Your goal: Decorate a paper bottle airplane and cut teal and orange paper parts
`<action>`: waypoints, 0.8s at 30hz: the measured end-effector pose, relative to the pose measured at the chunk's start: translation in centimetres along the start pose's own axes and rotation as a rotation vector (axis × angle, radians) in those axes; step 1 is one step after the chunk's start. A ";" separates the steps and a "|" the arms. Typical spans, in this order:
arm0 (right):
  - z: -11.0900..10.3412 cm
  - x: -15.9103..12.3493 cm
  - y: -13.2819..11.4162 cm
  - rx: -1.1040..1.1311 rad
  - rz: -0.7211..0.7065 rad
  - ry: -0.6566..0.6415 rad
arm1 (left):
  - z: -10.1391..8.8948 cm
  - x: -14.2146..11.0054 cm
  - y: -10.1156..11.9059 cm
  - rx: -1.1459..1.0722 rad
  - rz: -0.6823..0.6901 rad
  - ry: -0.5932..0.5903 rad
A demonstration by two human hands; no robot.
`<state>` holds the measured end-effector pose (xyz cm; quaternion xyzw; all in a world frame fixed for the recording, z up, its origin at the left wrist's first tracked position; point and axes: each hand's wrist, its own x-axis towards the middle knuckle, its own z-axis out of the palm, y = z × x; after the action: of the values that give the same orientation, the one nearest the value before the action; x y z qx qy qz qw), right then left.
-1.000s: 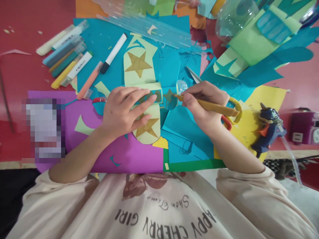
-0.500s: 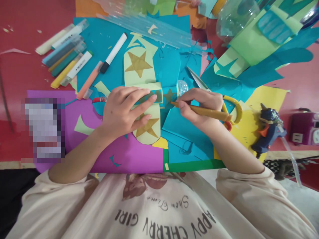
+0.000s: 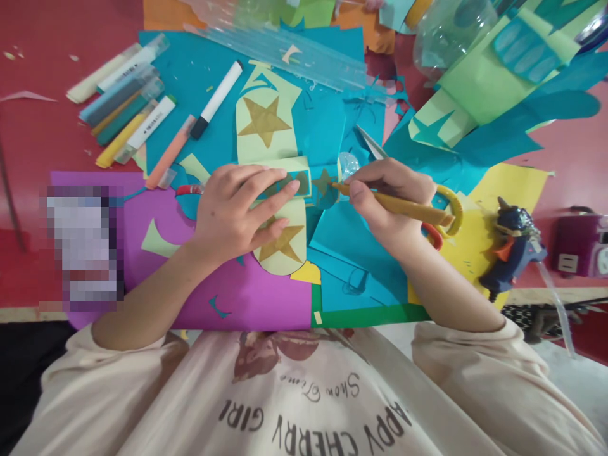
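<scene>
While, in the head view, your left hand [image 3: 232,209] rests spread on the pale-green paper [image 3: 295,216], your right fingers [image 3: 381,171] grasp the mustard marker [image 3: 408,210], its tip at the small star [image 3: 323,182] beside your left fingertips; colour gently, inside the edges.

A single head view looks forward and down from near above and behind the gripping right hand [image 3: 403,183].

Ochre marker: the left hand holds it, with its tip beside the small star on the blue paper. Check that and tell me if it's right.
Not quite: the head view shows the right hand holding the ochre marker. The left hand lies over pale green paper. The tip is beside the small star on the blue paper.
</scene>
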<state>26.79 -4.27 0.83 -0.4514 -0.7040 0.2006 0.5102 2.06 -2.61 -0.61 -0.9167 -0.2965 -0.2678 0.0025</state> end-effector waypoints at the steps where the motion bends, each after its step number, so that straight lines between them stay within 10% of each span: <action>1: 0.0 0.0 0.1 0.001 -0.023 -0.004 | 0.0 0.1 0.0 -0.021 -0.031 -0.025; 24: -0.2 0.1 -0.1 0.017 0.065 0.005 | -0.1 -0.1 0.0 -0.034 -0.072 -0.088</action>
<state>26.95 -4.29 1.06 -0.4703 -0.6859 0.2218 0.5091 1.95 -2.71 -0.58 -0.9162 -0.3245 -0.2323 -0.0355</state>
